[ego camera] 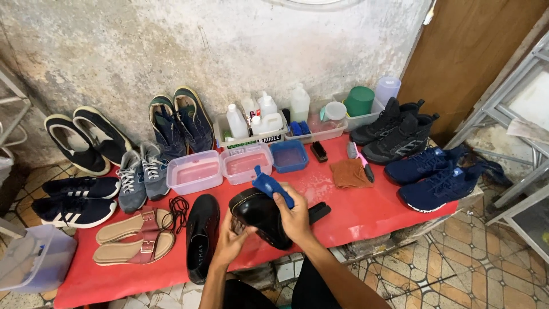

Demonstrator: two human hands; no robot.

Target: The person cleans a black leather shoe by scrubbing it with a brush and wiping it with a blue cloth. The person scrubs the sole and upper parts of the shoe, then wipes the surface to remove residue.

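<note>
Head view, lower centre of frame: left hand [230, 243] fingers curled under the black shoe [260, 217], gripping it; right hand [294, 214] pinches a blue cloth [271, 187] against its upper. Best kept steady, rubbing with short strokes. Red table cover [366, 209] mid-frame holds other shoes and tubs; stained wall [171, 46] above, tiled floor [457, 269] lower right.

Rear: stained, mottled plaster wall [229, 46], grey-white, peeling in patches. Upper right: brown wooden door panel [474, 51]. Right edge: grey metal frame [514, 114], angled. Floor [457, 269]: patterned tiles, cream and brown, worn. Centre: low desk [354, 217] under a red cover, on a rough masonry base. Lighting: even, diffuse daylight.
</note>
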